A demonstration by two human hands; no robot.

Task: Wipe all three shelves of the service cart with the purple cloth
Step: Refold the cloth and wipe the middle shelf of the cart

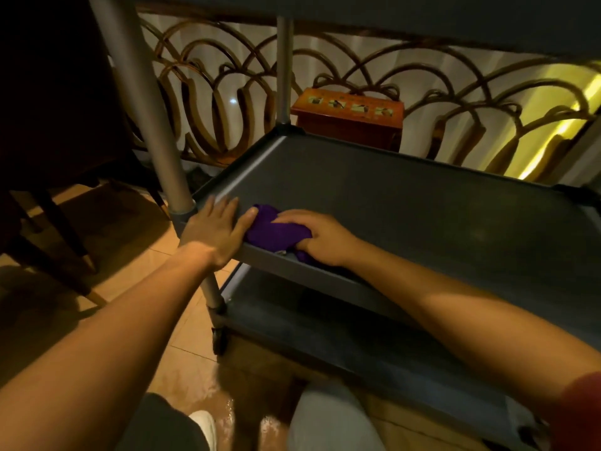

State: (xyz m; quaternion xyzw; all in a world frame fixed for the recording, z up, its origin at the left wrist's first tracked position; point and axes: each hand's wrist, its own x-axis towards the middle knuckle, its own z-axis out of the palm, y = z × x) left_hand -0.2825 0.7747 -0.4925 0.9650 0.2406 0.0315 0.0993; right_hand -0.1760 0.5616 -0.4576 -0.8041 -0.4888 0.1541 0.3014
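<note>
Our right hand is pressed down over the purple cloth, fingers curled onto the bunched fabric, which sits in the near left corner of the middle shelf of the service cart. Our left hand lies flat and spread on that same corner, just beside the cart post, thumb touching the cloth; we judge it is there to steady the cart while we scrub into the corner lip. So the two hands sit close together, one gripping fabric, one holding nothing. Below, the bottom shelf shows dark and bare, and the underside of the top shelf hangs overhead. Past the cart stands an orange box against a curved railing; its lid carries small pictures, but any lettering is too small for us to read.
</note>
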